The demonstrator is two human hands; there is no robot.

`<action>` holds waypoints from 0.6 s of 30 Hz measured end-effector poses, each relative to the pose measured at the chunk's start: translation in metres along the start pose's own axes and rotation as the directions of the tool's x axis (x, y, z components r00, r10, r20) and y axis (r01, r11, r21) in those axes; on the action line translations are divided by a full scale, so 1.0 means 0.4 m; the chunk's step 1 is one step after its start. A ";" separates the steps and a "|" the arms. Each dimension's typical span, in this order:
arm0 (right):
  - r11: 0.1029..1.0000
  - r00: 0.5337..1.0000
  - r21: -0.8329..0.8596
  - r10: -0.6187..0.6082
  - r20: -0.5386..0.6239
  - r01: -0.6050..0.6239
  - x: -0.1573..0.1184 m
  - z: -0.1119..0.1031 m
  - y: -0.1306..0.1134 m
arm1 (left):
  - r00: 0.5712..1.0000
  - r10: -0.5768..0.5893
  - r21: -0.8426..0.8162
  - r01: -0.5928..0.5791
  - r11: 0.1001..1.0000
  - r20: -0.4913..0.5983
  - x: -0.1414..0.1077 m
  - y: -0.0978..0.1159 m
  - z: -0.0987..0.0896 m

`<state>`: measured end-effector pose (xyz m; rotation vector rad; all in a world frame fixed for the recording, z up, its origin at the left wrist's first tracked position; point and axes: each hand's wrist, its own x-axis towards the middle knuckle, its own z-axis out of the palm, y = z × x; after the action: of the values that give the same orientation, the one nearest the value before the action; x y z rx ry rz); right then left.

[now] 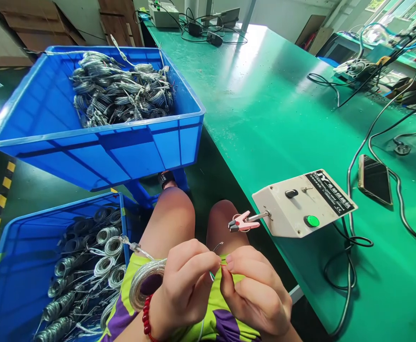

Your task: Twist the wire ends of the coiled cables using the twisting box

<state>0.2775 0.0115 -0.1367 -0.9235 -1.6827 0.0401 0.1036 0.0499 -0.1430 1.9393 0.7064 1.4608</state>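
My left hand (189, 280), with a red bead bracelet at its wrist, pinches the stripped end of a clear-sheathed cable. The coil of that cable (140, 287) rests on my lap beside the left hand. Opposite it, my right hand (257, 289) pinches the tip of a thin coloured wire (223, 264) between thumb and forefinger. A bare strand (218, 246) sticks up just above the fingers. Near the hands, a pink clip (243, 222) extends on a metal shaft from a beige machine (302, 204) with a knob, a toggle switch and a green button.
A blue bin (150, 147) at upper left holds many bundled cables (122, 90). Below it, another blue bin (18, 266) contains cable coils (104, 266). On the green table (265, 118) lie a phone (374, 180), black cords (350, 266) and, farther back, power adapters (214, 39).
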 end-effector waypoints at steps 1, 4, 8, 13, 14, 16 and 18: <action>1.000 1.000 0.004 -0.003 0.003 0.003 0.000 0.002 0.000 | 1.000 -0.001 -0.002 0.001 1.000 0.001 0.000 0.001 0.000; 1.000 1.000 0.011 0.002 -0.002 -0.002 0.003 0.005 0.000 | 1.000 -0.007 -0.006 0.007 1.000 0.001 0.002 0.003 -0.001; 1.000 0.999 0.005 0.024 0.023 -0.024 0.015 -0.001 -0.001 | 1.000 -0.013 -0.003 0.013 1.000 -0.002 0.001 0.004 -0.001; 0.966 0.971 0.129 0.206 0.124 -0.222 0.036 -0.002 -0.013 | 1.000 -0.003 0.006 0.003 1.000 -0.015 0.000 0.000 -0.002; 0.931 0.949 0.194 0.286 0.132 -0.308 0.039 0.001 -0.017 | 1.000 -0.002 0.008 0.002 1.000 -0.017 0.000 -0.001 -0.002; 0.773 0.857 0.373 0.488 0.167 -0.513 0.041 0.007 -0.026 | 1.000 -0.004 0.015 0.004 1.000 -0.024 0.000 -0.001 -0.002; 0.459 0.687 0.570 0.669 0.284 -0.682 0.043 0.010 -0.037 | 1.000 -0.004 0.012 0.004 1.000 -0.023 0.000 0.000 -0.001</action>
<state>0.2656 0.0129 -0.1171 -0.9844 -1.0556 1.1268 0.1031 0.0498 -0.1427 1.9319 0.7306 1.4824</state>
